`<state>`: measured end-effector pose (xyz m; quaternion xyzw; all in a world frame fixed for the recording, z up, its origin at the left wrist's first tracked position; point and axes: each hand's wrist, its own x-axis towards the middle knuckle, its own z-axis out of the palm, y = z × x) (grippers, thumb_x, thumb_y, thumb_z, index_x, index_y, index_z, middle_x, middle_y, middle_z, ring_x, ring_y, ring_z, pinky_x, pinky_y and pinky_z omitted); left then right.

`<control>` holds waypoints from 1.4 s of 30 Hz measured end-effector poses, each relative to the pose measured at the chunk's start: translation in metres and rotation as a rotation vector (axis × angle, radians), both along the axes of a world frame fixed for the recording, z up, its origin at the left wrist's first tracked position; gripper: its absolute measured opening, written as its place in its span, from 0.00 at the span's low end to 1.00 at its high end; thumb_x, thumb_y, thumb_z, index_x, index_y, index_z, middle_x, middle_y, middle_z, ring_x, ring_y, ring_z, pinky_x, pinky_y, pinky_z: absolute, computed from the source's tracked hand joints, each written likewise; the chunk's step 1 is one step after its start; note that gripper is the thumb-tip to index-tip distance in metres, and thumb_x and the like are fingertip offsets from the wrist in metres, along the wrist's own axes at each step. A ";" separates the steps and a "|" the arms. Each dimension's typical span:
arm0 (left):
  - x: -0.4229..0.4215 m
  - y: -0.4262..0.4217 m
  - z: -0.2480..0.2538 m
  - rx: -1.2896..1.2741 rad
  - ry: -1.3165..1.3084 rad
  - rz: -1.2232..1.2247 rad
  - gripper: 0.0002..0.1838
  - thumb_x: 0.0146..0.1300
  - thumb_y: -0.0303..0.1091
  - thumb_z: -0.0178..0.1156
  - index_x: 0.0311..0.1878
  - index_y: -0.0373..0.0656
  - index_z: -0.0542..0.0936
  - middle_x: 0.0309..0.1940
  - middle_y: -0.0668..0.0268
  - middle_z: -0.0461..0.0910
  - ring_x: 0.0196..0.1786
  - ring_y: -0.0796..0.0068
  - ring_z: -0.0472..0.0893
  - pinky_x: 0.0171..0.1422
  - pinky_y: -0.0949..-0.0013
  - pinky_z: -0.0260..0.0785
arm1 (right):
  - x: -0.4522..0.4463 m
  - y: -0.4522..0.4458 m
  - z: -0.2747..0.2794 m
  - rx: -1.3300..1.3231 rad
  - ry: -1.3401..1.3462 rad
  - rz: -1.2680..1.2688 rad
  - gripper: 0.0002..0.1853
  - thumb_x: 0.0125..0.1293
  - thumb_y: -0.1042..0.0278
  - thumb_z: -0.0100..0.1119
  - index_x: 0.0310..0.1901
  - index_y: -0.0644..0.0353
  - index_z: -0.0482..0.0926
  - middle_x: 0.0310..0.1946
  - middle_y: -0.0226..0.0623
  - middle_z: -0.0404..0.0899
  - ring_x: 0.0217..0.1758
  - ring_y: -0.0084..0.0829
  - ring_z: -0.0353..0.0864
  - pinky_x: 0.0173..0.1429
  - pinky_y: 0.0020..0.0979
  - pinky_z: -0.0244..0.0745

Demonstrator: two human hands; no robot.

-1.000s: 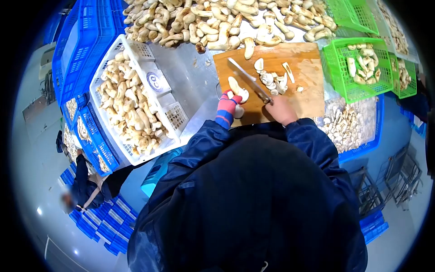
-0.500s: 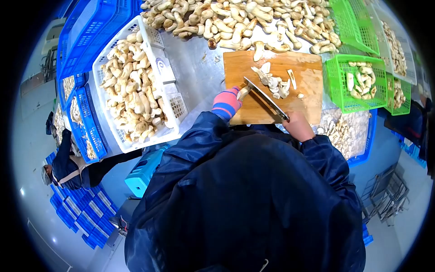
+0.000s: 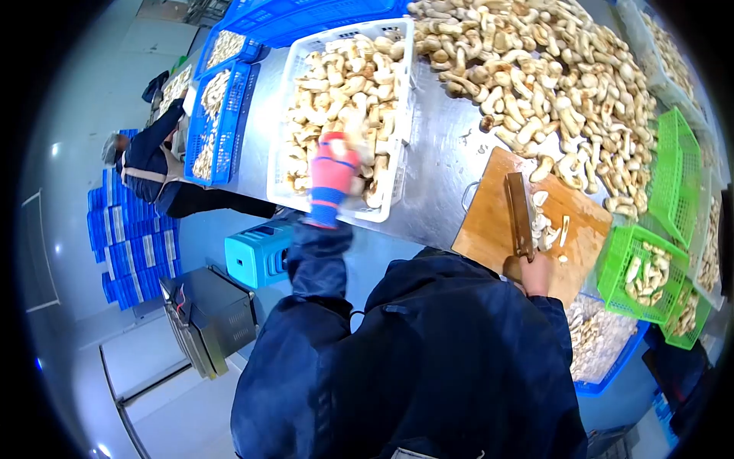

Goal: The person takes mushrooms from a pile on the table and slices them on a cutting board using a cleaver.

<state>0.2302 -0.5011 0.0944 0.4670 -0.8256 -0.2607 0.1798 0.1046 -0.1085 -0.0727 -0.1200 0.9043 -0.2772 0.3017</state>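
My left hand, in a pink and blue striped glove, is over the near part of the white basket of mushrooms. Its fingers are smeared by motion; a pale mushroom may be at them, but a grip cannot be made out. My right hand is closed round the handle end of a knife, whose broad blade points away over the wooden cutting board. Just right of the blade lie white mushroom slices and trimmings.
A large mushroom heap covers the table's far right. Green baskets stand right of the board, above a blue crate of pieces. Blue crates are at the left, where another person stands. A teal box is below the table edge.
The view has swung left. My left hand has left the board and the mushroom there and moved over the white basket. The knife, still in my right hand, now points away from me.
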 end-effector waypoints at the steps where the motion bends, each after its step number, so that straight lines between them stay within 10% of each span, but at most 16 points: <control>1: 0.017 -0.025 0.008 -0.169 -0.143 0.137 0.20 0.47 0.38 0.58 0.46 0.49 0.72 0.28 0.54 0.78 0.32 0.55 0.78 0.39 0.58 0.70 | 0.000 -0.001 0.001 -0.007 0.018 0.005 0.12 0.50 0.68 0.53 0.33 0.68 0.76 0.22 0.54 0.75 0.27 0.49 0.76 0.33 0.42 0.70; 8: 0.066 -0.115 -0.010 -0.162 0.089 0.142 0.25 0.51 0.45 0.64 0.50 0.42 0.74 0.44 0.54 0.76 0.50 0.62 0.75 0.53 0.66 0.64 | 0.002 -0.007 0.015 0.139 0.161 0.181 0.15 0.51 0.66 0.52 0.40 0.59 0.79 0.25 0.50 0.77 0.30 0.46 0.78 0.37 0.43 0.72; 12: -0.033 -0.037 0.000 0.248 0.511 -0.104 0.15 0.56 0.28 0.58 0.48 0.38 0.75 0.42 0.65 0.77 0.44 0.78 0.74 0.52 0.75 0.64 | 0.005 -0.001 0.018 0.090 0.167 0.185 0.15 0.51 0.65 0.51 0.41 0.57 0.78 0.24 0.49 0.77 0.30 0.48 0.77 0.37 0.44 0.72; 17: -0.146 0.054 -0.102 0.686 0.223 -0.508 0.16 0.54 0.29 0.59 0.48 0.44 0.76 0.40 0.63 0.79 0.43 0.75 0.77 0.49 0.73 0.67 | 0.016 0.029 0.024 0.094 0.142 0.121 0.14 0.51 0.65 0.52 0.41 0.57 0.77 0.25 0.50 0.77 0.30 0.49 0.77 0.37 0.45 0.72; 21: -0.222 0.114 -0.148 -0.079 0.054 -0.832 0.22 0.51 0.39 0.61 0.51 0.44 0.74 0.45 0.55 0.76 0.47 0.59 0.75 0.50 0.63 0.68 | 0.027 0.038 0.025 0.033 0.108 -0.035 0.14 0.50 0.68 0.56 0.41 0.57 0.77 0.25 0.51 0.77 0.30 0.50 0.77 0.38 0.45 0.73; 28: -0.294 0.143 -0.175 -0.247 -0.488 -0.713 0.25 0.47 0.44 0.61 0.47 0.38 0.71 0.39 0.55 0.77 0.39 0.58 0.79 0.41 0.61 0.72 | 0.034 0.037 0.024 0.010 0.102 -0.151 0.13 0.50 0.68 0.56 0.39 0.59 0.78 0.25 0.52 0.77 0.30 0.50 0.76 0.40 0.43 0.72; 36: -0.173 0.105 -0.172 1.498 0.048 -0.466 0.22 0.51 0.33 0.60 0.52 0.43 0.73 0.40 0.65 0.76 0.38 0.74 0.76 0.36 0.71 0.73 | 0.028 0.044 0.022 -0.103 0.058 -0.246 0.11 0.51 0.69 0.53 0.36 0.61 0.79 0.24 0.52 0.76 0.30 0.51 0.75 0.38 0.43 0.71; 42: -0.104 0.155 -0.196 1.010 -0.247 -0.842 0.27 0.46 0.26 0.64 0.53 0.39 0.70 0.33 0.62 0.78 0.32 0.75 0.76 0.36 0.72 0.72 | 0.021 0.031 0.028 -0.116 -0.026 -0.071 0.11 0.51 0.65 0.51 0.32 0.62 0.78 0.23 0.53 0.75 0.29 0.52 0.74 0.37 0.45 0.69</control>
